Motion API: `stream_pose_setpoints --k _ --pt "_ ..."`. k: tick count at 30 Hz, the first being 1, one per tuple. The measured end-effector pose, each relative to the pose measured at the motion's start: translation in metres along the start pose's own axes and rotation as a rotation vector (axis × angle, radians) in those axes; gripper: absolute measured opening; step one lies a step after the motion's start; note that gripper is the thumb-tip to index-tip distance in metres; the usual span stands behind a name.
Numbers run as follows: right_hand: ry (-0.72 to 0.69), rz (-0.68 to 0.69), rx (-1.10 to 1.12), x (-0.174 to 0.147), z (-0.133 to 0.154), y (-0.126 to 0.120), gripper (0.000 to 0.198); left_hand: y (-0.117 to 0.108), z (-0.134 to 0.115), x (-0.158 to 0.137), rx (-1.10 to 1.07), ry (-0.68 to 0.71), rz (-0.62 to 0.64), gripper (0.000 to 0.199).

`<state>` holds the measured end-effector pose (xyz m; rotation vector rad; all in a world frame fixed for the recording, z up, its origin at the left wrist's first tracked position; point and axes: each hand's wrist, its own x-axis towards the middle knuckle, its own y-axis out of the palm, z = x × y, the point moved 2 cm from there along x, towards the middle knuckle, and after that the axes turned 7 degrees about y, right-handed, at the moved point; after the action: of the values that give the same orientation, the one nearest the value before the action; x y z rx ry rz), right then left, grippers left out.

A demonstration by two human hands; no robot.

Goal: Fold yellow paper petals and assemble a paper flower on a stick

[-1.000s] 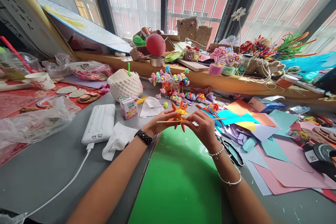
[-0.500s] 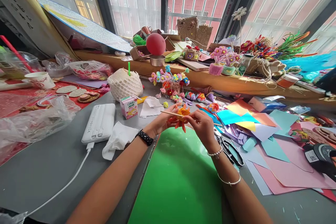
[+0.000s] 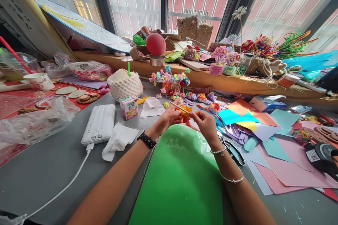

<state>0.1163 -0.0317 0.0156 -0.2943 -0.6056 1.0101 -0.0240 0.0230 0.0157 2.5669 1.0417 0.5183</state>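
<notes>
Over the far end of a green board, my left hand is closed on an orange paper flower with pointed petals. My right hand pinches a thin wooden stick, which lies slantwise across the top of the flower. Its left tip is near the fingers of my left hand. Some of the left fingers are hidden behind the flower. Black-handled scissors lie beside my right wrist, partly covered by it.
To the left are a white power bank with a cable, a crumpled tissue and a small pink box. Coloured paper sheets spread on the right. Behind stand a net-wrapped coconut and a basket of small flowers.
The stick now slopes more, its left end higher and farther right. My right hand has shifted slightly, and the flower has turned a little in my left hand.
</notes>
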Motion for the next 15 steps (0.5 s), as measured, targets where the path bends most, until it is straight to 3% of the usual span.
stream_pose_setpoints --k 6,15 --pt "0.010 0.029 0.016 -0.001 0.000 0.001 0.035 -0.005 0.009 0.002 0.229 -0.013 0.010 0.058" --pt "-0.005 0.022 0.027 -0.003 0.000 0.006 0.034 -0.010 0.013 0.004 0.211 -0.002 0.003 0.055"
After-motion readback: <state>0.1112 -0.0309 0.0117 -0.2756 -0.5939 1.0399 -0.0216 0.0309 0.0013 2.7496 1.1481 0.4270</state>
